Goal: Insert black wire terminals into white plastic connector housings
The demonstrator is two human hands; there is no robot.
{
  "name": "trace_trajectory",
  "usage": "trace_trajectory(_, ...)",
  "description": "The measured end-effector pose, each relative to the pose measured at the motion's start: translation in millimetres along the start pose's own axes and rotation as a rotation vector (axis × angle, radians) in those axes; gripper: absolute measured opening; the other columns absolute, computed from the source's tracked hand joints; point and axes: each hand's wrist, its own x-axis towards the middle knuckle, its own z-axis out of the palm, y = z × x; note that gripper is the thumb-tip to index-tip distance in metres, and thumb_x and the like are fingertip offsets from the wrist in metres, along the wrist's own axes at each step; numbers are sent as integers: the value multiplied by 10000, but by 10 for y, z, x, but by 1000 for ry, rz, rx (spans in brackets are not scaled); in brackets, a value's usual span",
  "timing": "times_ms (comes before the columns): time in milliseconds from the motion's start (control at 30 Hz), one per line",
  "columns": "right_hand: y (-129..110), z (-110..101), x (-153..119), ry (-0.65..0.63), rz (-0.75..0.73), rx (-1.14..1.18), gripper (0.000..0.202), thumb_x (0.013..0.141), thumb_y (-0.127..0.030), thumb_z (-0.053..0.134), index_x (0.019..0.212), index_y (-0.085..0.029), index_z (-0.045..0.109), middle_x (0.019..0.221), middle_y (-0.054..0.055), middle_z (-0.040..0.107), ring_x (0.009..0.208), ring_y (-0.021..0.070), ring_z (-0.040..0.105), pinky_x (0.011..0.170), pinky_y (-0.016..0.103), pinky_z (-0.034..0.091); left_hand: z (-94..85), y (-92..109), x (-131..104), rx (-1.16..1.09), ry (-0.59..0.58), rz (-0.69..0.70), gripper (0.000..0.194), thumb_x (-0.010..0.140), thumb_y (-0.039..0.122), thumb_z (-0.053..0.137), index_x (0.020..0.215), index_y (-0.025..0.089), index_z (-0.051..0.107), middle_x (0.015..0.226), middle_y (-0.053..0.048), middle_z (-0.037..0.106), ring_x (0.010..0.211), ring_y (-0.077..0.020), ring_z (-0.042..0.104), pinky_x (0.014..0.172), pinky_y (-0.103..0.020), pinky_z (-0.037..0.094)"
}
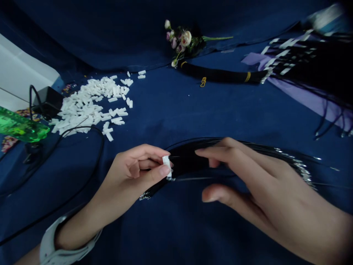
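Over the dark blue cloth tabletop point(162, 110), the left hand point(124, 184) pinches a small white plastic piece point(166, 162). The empty right hand point(264, 184) spreads thumb and finger apart. Thin black cords point(187, 160) lie behind both hands.

At four o'clock I get the right hand point(256, 184) blurred and cut off at the wrist, covering part of the black cord bundle point(190, 162). The thumb of the left hand point(128, 180) hides some of the white piece point(166, 162), whose details I cannot make out. The green object point(24, 127) at nine o'clock is cropped, the pale thing point(329, 18) at two is smeared, and the white speck point(189, 95) near one is too small to identify.
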Motion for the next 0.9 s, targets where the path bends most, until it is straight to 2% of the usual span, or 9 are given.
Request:
trace_trajectory(133, 4, 9, 13, -11, -48, -13, 200, 1078, -205, 288, 994, -196, 469, 805, -26, 626, 596, 55, 602, 464, 160, 436, 50, 45, -21, 10, 59, -36, 138, 734, 183, 869, 831, 261, 807, 749, 35, 814, 731, -108, 767, 677, -105, 573)
trace_trajectory(167, 12, 9, 7, -9, -48, -17, 190, 1074, -197, 294, 990, -202, 464, 791, -31, 625, 584, 58, 597, 452, 164, 422, 50, 45, -23, 17, 53, -41, 140, 736, 188, 868, 837, 264, 808, 757, 36, 817, 739, -110, 768, 683, -108, 575)
trace_trajectory(233, 35, 9, -6, -11, -30, -10, 163, 1082, -294, 340, 1045, -195, 464, 784, -21, 617, 573, 69, 588, 444, 175, 415, 32, 32, -19, 25, 24, -26, 142, 751, 205, 862, 855, 284, 807, 770, 48, 818, 748, -98, 765, 693, -96, 573)
trace_trajectory(333, 65, 5, -12, -21, -8, 42, 270, 1061, -440, 384, 1098, -175, 420, 790, -16, 589, 530, 63, 541, 439, 174, 416, -4, 2, -5, 25, -12, -9, 136, 780, 220, 844, 873, 311, 805, 791, 71, 817, 765, -71, 759, 713, -66, 561)
trace_trajectory(433, 76, -5, 0, -58, -15, 96, 140, 1079, -288, 337, 974, -210, 386, 757, -39, 566, 490, 51, 499, 412, 169, 378, -11, -6, 0, 25, -7, -25, 135, 784, 211, 840, 874, 305, 805, 792, 74, 815, 768, -64, 759, 723, -59, 563)
trace_trajectory(500, 77, -7, 4, -81, 7, 89, 134, 1057, -214, 347, 936, -217, 403, 772, -36, 598, 542, 65, 558, 421, 175, 375, -2, 2, -7, 29, 6, -28, 124, 791, 212, 835, 872, 301, 805, 789, 75, 812, 761, -61, 757, 715, -53, 563)
trace_trajectory(600, 80, 4, -4, -47, 66, 86, 94, 1036, -221, 428, 954, -220, 473, 829, -32, 648, 634, 76, 623, 474, 169, 414, 9, 8, -25, 38, 15, -23, 115, 796, 220, 832, 874, 302, 806, 776, 77, 806, 744, -52, 752, 686, -36, 555)
trace_trajectory(800, 105, 38, -15, -5, 144, 112, 95, 1027, -255, 485, 943, -222, 517, 785, -48, 634, 503, 52, 524, 431, 183, 371, 8, -16, -44, 39, 4, -26, 91, 805, 248, 826, 869, 307, 802, 743, 74, 801, 741, -53, 752, 695, -42, 554)
trace_trajectory(900, 113, 42, -21, -11, 151, 126, 93, 1019, -237, 492, 932, -224, 522, 777, -58, 634, 523, 46, 541, 438, 163, 387, 6, -17, -33, 40, 6, -27, 93, 802, 256, 830, 872, 310, 802, 734, 76, 797, 729, -49, 749, 688, -39, 550)
